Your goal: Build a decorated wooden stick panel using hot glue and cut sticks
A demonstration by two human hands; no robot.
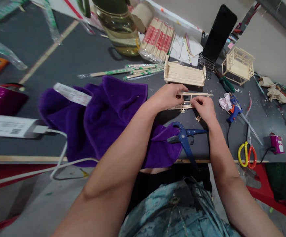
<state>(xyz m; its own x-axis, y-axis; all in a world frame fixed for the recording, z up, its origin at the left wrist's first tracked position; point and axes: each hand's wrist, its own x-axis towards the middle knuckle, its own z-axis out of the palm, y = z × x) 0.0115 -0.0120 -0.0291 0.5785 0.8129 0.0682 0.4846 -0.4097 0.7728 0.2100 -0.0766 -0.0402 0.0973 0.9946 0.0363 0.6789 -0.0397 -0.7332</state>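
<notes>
A small ladder-like frame of thin wooden sticks (186,106) lies low over the dark table, between both hands. My left hand (166,96) grips its left part, with the index finger stretched over the top stick. Thumb and fingertips of my right hand (204,107) are pinched at the middle of the frame; whether they also hold a tiny piece is hidden. Just below lie small flower-shaped wooden pieces (198,118). Behind the hands stands a miniature wooden bench (184,75). Blue-handled cutters (184,135) rest partly on a purple cloth (115,115).
To the right are a blue glue gun (235,110), scissors (248,153) and a miniature wooden frame structure (239,65). A phone (218,34) leans upright at the back, near bundled chopsticks (157,38) and a jug of liquid (119,31). A white charger (12,126) trails a cable left.
</notes>
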